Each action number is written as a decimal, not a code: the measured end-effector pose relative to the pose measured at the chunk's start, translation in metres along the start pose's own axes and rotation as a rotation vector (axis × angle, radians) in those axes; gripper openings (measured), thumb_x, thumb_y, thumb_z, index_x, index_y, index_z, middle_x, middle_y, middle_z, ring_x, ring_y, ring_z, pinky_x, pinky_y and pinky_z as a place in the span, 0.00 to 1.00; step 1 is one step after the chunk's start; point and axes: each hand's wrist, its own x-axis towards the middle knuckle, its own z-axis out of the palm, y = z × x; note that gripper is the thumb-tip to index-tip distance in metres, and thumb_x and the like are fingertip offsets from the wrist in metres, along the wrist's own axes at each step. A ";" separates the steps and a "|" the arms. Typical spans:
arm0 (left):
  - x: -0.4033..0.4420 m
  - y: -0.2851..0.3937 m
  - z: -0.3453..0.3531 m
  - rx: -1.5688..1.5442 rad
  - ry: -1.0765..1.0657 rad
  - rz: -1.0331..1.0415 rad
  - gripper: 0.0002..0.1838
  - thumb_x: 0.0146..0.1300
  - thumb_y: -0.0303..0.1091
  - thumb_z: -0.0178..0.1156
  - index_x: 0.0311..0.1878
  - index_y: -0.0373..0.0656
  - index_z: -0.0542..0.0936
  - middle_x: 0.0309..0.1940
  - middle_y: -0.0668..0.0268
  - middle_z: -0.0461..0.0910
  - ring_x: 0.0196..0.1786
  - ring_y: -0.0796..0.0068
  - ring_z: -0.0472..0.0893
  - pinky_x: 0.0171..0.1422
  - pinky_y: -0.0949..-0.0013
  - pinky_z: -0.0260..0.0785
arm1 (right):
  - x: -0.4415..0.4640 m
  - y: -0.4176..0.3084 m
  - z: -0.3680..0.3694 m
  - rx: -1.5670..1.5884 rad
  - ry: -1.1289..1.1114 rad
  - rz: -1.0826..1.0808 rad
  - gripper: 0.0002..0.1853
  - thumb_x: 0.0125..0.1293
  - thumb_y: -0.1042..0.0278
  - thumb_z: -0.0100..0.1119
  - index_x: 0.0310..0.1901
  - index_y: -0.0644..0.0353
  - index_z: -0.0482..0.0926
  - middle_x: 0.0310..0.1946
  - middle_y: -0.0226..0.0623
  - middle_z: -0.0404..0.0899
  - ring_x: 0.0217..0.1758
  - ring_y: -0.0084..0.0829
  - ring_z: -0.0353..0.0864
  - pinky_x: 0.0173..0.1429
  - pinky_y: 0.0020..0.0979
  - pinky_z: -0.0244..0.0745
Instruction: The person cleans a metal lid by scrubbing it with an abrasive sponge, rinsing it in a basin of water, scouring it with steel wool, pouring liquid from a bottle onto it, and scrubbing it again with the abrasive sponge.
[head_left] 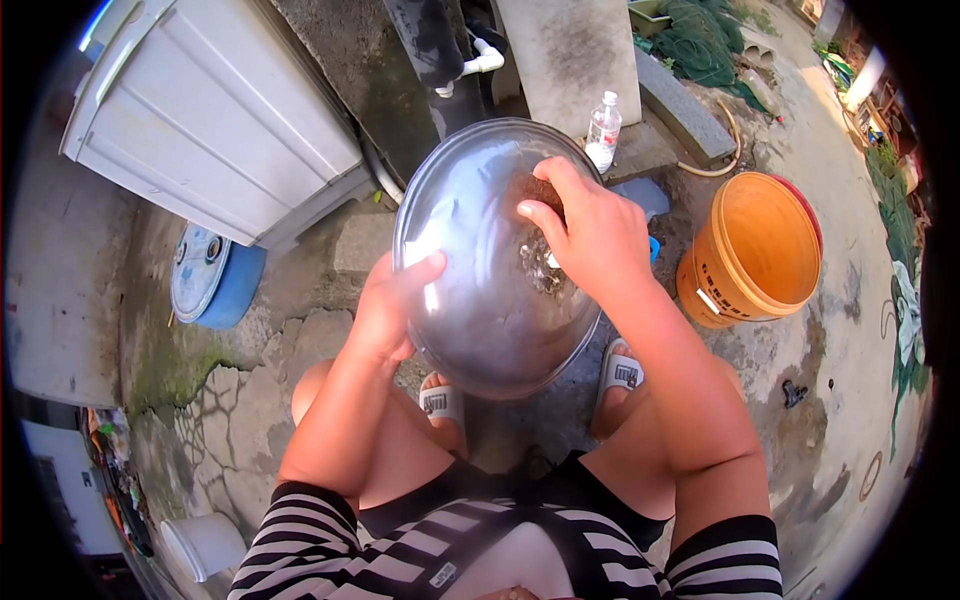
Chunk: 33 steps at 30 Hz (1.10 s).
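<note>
A large round piece of shiny metalware (480, 320), a basin or a lid, is held tilted above the ground between my knees. My left hand (390, 305) grips its left rim, with the thumb lying over the face. Over the upper right of the face, my right hand (590, 220) has its fingers curled in, thumb near the index finger. Brownish, rough-looking matter (535, 190) shows beside those fingers; whether it is a scourer or a stain, I cannot tell. Bright reflections and dark specks mark the metal below this hand.
An orange bucket (765, 245) stands to the right. A clear plastic bottle (603, 130) is beyond the metalware, near a leaning slab (565, 60). At left are a large white bin (220, 110) and a blue drum (235, 285). A white pipe (485, 58) juts out ahead.
</note>
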 end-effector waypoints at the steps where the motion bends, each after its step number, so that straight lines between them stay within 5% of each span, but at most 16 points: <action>1: 0.000 0.001 0.000 0.004 0.000 -0.003 0.27 0.68 0.37 0.67 0.65 0.31 0.75 0.53 0.55 0.83 0.51 0.65 0.85 0.55 0.61 0.80 | 0.000 -0.001 0.000 -0.001 0.013 -0.012 0.15 0.72 0.52 0.64 0.52 0.50 0.76 0.38 0.38 0.88 0.40 0.49 0.88 0.41 0.47 0.80; 33: 0.000 0.003 0.002 -0.036 0.028 0.033 0.28 0.68 0.38 0.67 0.64 0.28 0.76 0.51 0.52 0.85 0.48 0.62 0.87 0.51 0.61 0.83 | 0.002 0.003 0.000 -0.011 0.065 -0.096 0.14 0.69 0.53 0.67 0.50 0.48 0.78 0.36 0.33 0.87 0.38 0.44 0.88 0.38 0.43 0.80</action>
